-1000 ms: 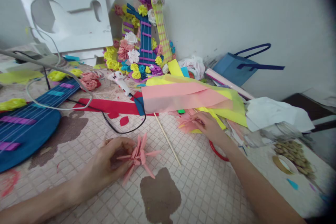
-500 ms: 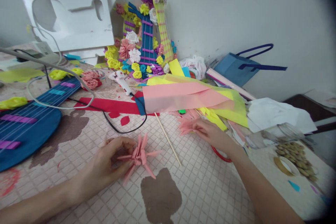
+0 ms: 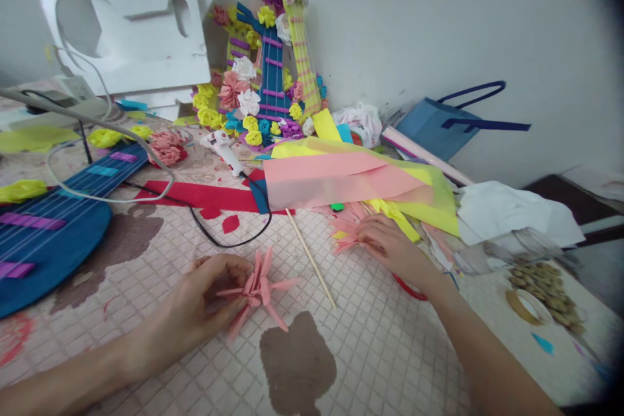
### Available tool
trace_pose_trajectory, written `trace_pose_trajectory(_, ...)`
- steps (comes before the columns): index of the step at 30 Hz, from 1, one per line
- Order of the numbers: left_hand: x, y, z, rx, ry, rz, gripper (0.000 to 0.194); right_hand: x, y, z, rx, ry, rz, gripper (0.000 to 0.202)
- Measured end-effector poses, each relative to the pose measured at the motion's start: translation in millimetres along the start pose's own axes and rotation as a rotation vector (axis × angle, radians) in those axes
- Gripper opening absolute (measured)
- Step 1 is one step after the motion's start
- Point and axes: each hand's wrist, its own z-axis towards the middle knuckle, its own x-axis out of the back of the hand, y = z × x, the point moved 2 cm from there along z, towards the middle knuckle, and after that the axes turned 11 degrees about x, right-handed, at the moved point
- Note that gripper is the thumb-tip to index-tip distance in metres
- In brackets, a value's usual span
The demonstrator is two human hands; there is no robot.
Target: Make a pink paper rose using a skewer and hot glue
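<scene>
My left hand [image 3: 209, 299] pinches a pink paper flower [image 3: 258, 289] with thin pointed petals, just above the tabletop. Over to the right, my right hand [image 3: 390, 244] has its fingers closed at a small heap of pink paper pieces [image 3: 346, 234]; the fingertips grip some of that paper. Between the two hands lies a thin wooden stick [image 3: 312, 260]. A red ring-like handle [image 3: 410, 288] shows partly from beneath my right wrist.
Pink crepe paper [image 3: 341, 179] lies over yellow sheets behind the hands. A white glue gun [image 3: 223, 151] rests there, its black cord [image 3: 209, 234] looping forward. A blue paper guitar [image 3: 58, 240] is at left, a tape roll [image 3: 529, 307] at right.
My right hand has shifted slightly at the pink paper pieces, and a bit of yellow now shows among them. My left hand keeps the flower in nearly the same place.
</scene>
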Motion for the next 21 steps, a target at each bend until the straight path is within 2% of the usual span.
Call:
trace_pose_trajectory(3, -0.3, 0.4, 0.5, -0.01, -0.052, 0.104, 0.015, 0.1, 0.6, -2.6, -0.01, -0.018, -0.012, 0.01)
trace_pose_trajectory(6, 0.6, 0.6, 1.0, -0.01, -0.051, 0.144, 0.016, 0.2, 1.5, -4.7, -0.041, -0.061, 0.012, 0.011)
trace_pose_trajectory(11, 1.0, 1.4, 0.2, -0.005, -0.065, 0.137, 0.016, -0.3, 0.1, -7.0, -0.083, -0.097, 0.059, 0.011)
trace_pose_trajectory(15, 1.3, 2.9, 0.7, -0.006, -0.059, 0.128, 0.016, 4.0, 0.7, -8.7, -0.186, -0.123, 0.139, 0.009)
trace_pose_trajectory(21, 1.4, 5.6, 1.6, -0.012, -0.073, 0.117, 0.018, 14.8, 9.1, -6.1, -0.269, -0.053, 0.284, 0.011)
